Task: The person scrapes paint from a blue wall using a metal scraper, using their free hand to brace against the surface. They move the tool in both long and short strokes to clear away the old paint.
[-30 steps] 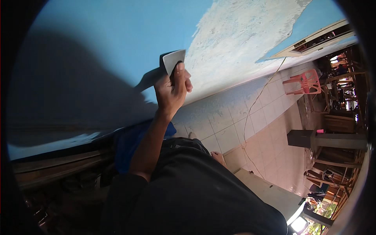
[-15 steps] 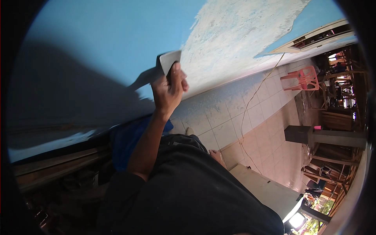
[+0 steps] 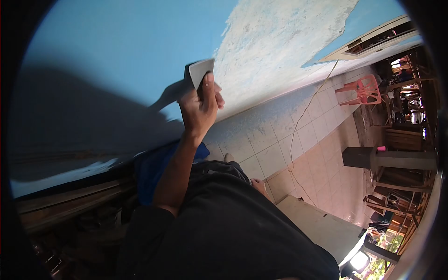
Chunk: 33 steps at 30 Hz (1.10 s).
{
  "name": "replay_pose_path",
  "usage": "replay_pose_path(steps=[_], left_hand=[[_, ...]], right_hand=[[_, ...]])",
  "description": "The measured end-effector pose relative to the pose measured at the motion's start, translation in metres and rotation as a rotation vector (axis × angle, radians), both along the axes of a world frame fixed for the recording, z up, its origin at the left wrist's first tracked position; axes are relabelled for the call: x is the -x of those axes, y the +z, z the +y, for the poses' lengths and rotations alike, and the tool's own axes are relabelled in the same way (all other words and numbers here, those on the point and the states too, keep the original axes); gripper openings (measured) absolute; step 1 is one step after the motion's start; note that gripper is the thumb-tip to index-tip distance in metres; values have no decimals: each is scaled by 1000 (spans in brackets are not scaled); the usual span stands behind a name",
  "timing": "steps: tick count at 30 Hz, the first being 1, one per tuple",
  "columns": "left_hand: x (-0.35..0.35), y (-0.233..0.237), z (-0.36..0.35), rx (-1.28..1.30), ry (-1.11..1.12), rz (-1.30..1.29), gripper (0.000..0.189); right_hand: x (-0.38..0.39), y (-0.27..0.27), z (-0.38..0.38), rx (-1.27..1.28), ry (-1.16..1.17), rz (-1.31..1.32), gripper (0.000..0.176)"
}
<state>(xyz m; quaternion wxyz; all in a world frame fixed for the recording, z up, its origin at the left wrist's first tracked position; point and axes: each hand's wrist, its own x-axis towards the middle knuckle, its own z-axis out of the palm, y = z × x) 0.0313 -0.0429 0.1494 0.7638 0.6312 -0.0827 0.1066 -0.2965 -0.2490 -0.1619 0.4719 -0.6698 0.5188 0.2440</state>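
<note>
My left hand (image 3: 201, 112) is closed around a flat grey scraper (image 3: 201, 69), the thumb pressed along its face and the fingers curled behind. The scraper's outer edge lies close to the wall, where the blue paint (image 3: 140, 42) meets a rough whitish patch (image 3: 266, 51). To the left, the hand and scraper cast a dark shadow on the blue surface. My right hand is out of view. Below the arm, a blue cloth or bag (image 3: 149, 175) lies by the base of the wall.
Pale floor tiles (image 3: 275, 144) run along the wall, crossed by a thin cord (image 3: 298, 121). A pink plastic chair (image 3: 361, 91) stands farther off. Nearby are a dark-based post (image 3: 359, 157), a pale board (image 3: 317, 221) beside my body and a bright lamp (image 3: 359, 261). Timber (image 3: 70, 203) lies at left.
The view has tilted slightly, so the chair, cord and wall patch sit a little differently. My left hand keeps its grip on the scraper and has hardly moved.
</note>
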Motion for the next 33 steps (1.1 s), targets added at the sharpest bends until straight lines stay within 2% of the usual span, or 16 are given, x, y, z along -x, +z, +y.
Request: replay_pose_path(steps=[5,9,14,17,21,25,27,30,33], left_hand=[[-4,32,-3,46,-52,-21,46],[3,2,0,-16,-17,13,45],[-9,39,-5,-1,-74,-64,47],[-5,45,-6,9,-61,-71,48],[-1,20,0,-26,-7,-7,48],[-7,61,-3,-33,-63,-73,48],[-6,63,-5,-6,-64,-46,48],[-1,37,-2,-31,-34,-16,49],[-5,52,-4,-57,-30,-64,49]], right_hand=[[4,-1,1,-6,41,-2,40],[9,-6,-1,-10,2,-16,39],[19,-7,-1,-13,54,-39,40],[16,-10,-3,2,31,-27,40],[6,-12,-1,-5,-30,-40,41],[20,-25,-4,-34,24,-55,42],[25,-32,-9,-36,49,-64,43],[13,-19,-4,-35,24,-48,44],[12,-13,-3,-53,9,-12,44]])
